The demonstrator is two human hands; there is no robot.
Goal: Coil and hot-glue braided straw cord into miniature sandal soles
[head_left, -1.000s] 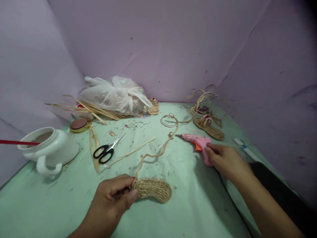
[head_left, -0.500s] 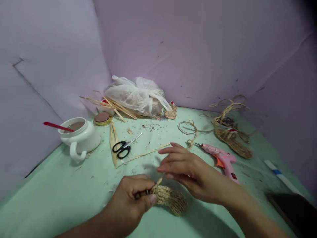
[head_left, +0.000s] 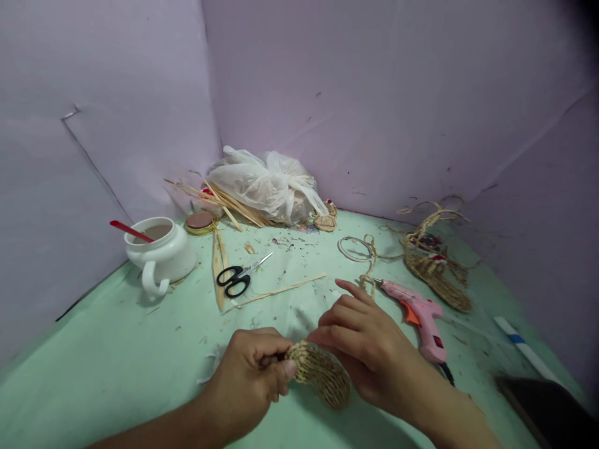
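A small woven straw sole [head_left: 322, 373], rounded and slightly curved, is pinched at its left end between the thumb and fingers of my left hand [head_left: 255, 368]. My right hand [head_left: 362, 343] reaches over its upper edge. There the right index fingertip touches the straw, while the other fingers are bent and the little finger sticks out. The right thumb is hidden behind the hand. Beyond my hands lie black-handled scissors [head_left: 235, 280] and a thin straw strip [head_left: 281, 291]. Close to my right hand is a pink glue gun [head_left: 423, 315] with an orange trigger.
At left stands a white mug [head_left: 163, 255] with a red stick [head_left: 131, 231] in it. A tied plastic bag [head_left: 271, 187] and straw strips [head_left: 238, 209] lie at the back. To the right are a finished-looking woven piece [head_left: 437, 280], a ring [head_left: 354, 248] and a dark flat object [head_left: 547, 411].
My right hand has come down onto the sole's upper edge, where a loose straw end stood up before. My left hand keeps its hold. The camera view has shifted slightly.
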